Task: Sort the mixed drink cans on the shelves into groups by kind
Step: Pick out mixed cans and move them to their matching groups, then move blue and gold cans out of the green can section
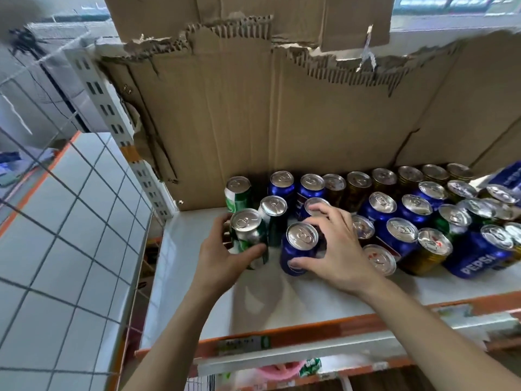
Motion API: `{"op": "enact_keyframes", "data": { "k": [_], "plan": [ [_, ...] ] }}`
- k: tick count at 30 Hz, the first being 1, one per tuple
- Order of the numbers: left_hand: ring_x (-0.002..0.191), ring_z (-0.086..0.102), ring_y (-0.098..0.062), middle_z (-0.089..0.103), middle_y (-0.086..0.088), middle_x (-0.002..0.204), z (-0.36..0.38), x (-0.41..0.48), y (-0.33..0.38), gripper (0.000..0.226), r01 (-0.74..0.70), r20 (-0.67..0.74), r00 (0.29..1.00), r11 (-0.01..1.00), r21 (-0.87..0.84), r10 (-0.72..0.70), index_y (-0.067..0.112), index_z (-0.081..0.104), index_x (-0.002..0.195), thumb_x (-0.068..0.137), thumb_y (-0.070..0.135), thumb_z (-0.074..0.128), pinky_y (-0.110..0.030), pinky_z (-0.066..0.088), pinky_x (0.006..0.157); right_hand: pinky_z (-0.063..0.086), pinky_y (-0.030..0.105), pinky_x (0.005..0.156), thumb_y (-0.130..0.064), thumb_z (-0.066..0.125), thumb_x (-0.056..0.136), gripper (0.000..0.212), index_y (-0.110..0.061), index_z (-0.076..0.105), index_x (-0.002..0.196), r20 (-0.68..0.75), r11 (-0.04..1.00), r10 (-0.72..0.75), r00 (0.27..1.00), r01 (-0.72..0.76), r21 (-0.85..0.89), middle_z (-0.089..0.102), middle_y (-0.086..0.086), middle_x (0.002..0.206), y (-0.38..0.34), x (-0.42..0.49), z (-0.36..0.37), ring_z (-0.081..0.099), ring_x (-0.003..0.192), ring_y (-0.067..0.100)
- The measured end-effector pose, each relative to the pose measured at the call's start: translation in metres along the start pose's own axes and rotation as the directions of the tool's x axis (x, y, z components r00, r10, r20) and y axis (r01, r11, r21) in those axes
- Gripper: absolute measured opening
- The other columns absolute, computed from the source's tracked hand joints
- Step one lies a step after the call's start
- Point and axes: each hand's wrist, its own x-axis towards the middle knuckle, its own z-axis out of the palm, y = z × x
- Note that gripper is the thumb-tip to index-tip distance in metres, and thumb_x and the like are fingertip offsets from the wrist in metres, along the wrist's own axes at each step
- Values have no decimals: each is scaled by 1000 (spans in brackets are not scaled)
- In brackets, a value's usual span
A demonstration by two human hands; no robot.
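My left hand point(218, 256) grips a green can point(248, 235) at the left of the white shelf point(282, 300). Two more green cans point(239, 193) stand just behind it. My right hand point(335, 249) holds a blue can point(298, 246) beside the green one, thumb on its front and fingers round its back. To the right stands a mixed crowd of blue Pepsi cans point(479, 255), gold cans point(428, 252) and dark brown cans point(358, 187). One can with red marks on its lid point(379, 259) sits right of my right wrist.
Torn brown cardboard point(282, 122) lines the back of the shelf. An orange-edged shelf lip point(310, 331) runs along the front. A white slotted upright point(112, 114) and a wire grid point(56, 221) over white tiles stand on the left. Goods on a lower shelf point(282, 371) show below.
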Motion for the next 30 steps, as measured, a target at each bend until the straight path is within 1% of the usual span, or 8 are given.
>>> {"op": "enact_keyframes", "data": {
  "k": [4, 7, 10, 15, 20, 24, 27, 30],
  "plan": [
    [100, 65, -11, 67, 6, 115, -6, 4, 21, 79, -111, -22, 994, 992, -53, 110, 19, 54, 124, 57, 35, 93, -34, 57, 84, 40, 10, 93, -35, 93, 58, 68, -30, 56, 116, -44, 953, 142, 989, -124, 277, 59, -21, 117, -7, -23, -19, 52, 111, -8],
    [98, 65, -9, 67, 11, 111, -3, 1, 35, 74, -173, 18, 984, 981, -84, 175, 23, 55, 120, 55, 36, 89, -31, 56, 78, 48, 19, 87, -33, 93, 56, 63, -34, 59, 109, -92, 891, 228, 969, -169, 422, 68, -15, 104, -8, -38, -38, 62, 103, 0],
    [105, 64, -11, 67, 11, 114, 5, -5, 47, 78, -145, 115, 980, 977, -157, 164, 28, 54, 121, 54, 39, 91, -42, 59, 82, 51, 20, 85, -26, 93, 58, 61, -33, 60, 108, -153, 889, 245, 957, -159, 429, 70, -13, 103, -10, -51, -61, 65, 100, 4],
    [107, 61, -2, 65, 15, 114, 33, -22, 69, 83, -188, 245, 943, 969, -163, 224, 30, 54, 123, 52, 45, 94, -44, 56, 89, 50, 15, 83, -16, 92, 60, 61, -29, 60, 110, -263, 896, 298, 917, -174, 408, 69, -12, 104, -1, -83, -98, 65, 98, 1],
    [104, 67, -10, 68, 16, 110, 78, -44, 101, 72, -274, 300, 898, 943, -187, 321, 35, 55, 118, 55, 44, 90, -38, 57, 88, 51, 12, 77, -17, 91, 60, 64, -27, 59, 114, -303, 871, 371, 878, -215, 442, 67, -12, 106, 26, -128, -138, 64, 96, -5],
    [102, 68, -14, 69, 10, 109, 127, -68, 132, 72, -303, 336, 872, 932, -201, 356, 29, 56, 119, 59, 31, 95, -44, 58, 85, 57, 24, 79, -32, 89, 53, 70, -28, 61, 117, -352, 844, 423, 835, -222, 489, 70, -8, 110, 55, -175, -179, 67, 100, 7],
    [104, 66, -12, 68, 14, 110, 170, -90, 156, 74, -327, 381, 842, 924, -200, 380, 31, 55, 120, 58, 37, 95, -43, 57, 87, 52, 14, 76, -20, 90, 59, 64, -29, 60, 115, -396, 849, 442, 805, -233, 474, 69, -11, 108, 80, -216, -215, 65, 96, 0],
    [104, 65, -12, 68, 15, 110, 217, -113, 179, 75, -334, 407, 820, 914, -230, 402, 33, 56, 119, 54, 42, 92, -38, 58, 86, 52, 14, 77, -21, 93, 61, 62, -33, 61, 112, -447, 861, 449, 774, -240, 449, 70, -13, 106, 109, -257, -251, 65, 97, 1]
  ]
}}
